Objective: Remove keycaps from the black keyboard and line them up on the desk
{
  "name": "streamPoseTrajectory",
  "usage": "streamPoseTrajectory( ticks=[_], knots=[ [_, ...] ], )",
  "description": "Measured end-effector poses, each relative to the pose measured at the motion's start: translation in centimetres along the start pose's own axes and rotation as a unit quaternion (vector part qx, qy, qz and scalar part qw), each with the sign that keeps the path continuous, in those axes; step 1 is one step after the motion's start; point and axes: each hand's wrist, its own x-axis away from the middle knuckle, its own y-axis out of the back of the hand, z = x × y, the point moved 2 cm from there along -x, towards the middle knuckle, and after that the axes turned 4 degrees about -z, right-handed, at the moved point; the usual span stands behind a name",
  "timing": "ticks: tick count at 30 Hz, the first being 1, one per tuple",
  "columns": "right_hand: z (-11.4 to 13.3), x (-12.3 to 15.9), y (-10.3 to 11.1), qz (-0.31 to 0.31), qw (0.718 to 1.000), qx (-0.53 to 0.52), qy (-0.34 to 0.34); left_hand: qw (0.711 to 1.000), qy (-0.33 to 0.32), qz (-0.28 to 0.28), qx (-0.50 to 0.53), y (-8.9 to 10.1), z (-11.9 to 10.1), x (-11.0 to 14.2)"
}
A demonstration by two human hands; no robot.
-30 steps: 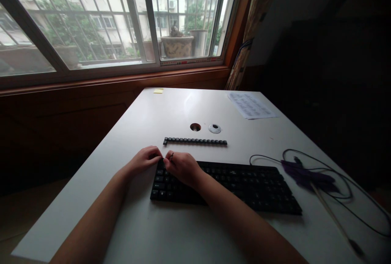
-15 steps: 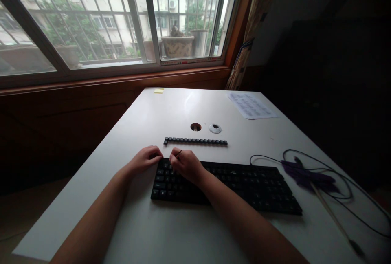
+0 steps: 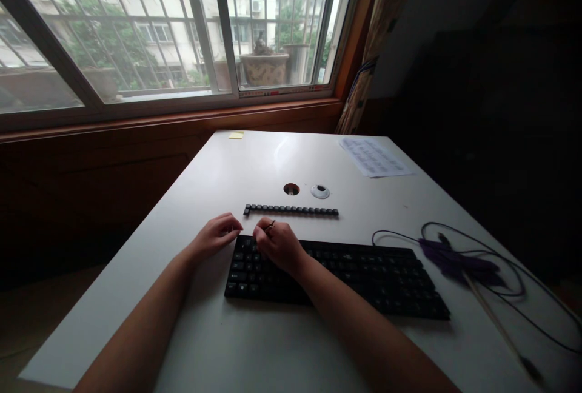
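Note:
A black keyboard (image 3: 364,278) lies across the near part of the white table (image 3: 191,344). My right hand (image 3: 279,244), with a ring on one finger, is closed over the keyboard's upper left part. Its bent fingers hide whatever they grip, if anything. My left hand (image 3: 216,235) is at the keyboard's upper left corner, fingers loosely curved with a small gap to the thumb and nothing visible between them. Beyond both hands, several loose black keycaps (image 3: 291,208) stand in a straight row, with one more below its left end.
A cable (image 3: 522,278) coils on the right around a dark purple cloth (image 3: 464,259) with a thin stick (image 3: 493,317). Behind the keycaps are a round hole (image 3: 291,189) and a grey ring-shaped cover (image 3: 320,191). Printed sheets (image 3: 375,157) and a yellow note (image 3: 236,135) lie farther back.
My right hand has moved a little to the right along the keyboard's top edge, away from my left hand. The left fingertips have risen slightly off the corner. The keycap row is unchanged.

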Motion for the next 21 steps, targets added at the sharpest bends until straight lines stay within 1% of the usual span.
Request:
streamPoseTrajectory(
  ticks=[4,7,16,21],
  knots=[
    [-0.4,-0.2,0.0,-0.038,0.997,-0.059,-0.028,0.999,-0.011,0.0,0.047,0.0,-1.0,0.3],
    [-0.6,-0.4,0.1,-0.059,0.994,-0.085,-0.045,0.997,-0.022,0.0,0.069,-0.2,-1.5,0.3],
    [-1.0,-0.6,0.0,-0.058,0.988,-0.132,-0.059,0.993,-0.022,-0.004,0.117,-0.8,-1.6,0.2],
    [-0.9,-0.6,0.0,-0.053,0.989,-0.125,-0.06,0.992,-0.016,-0.005,0.121,-0.9,-1.0,0.3]
  ],
)
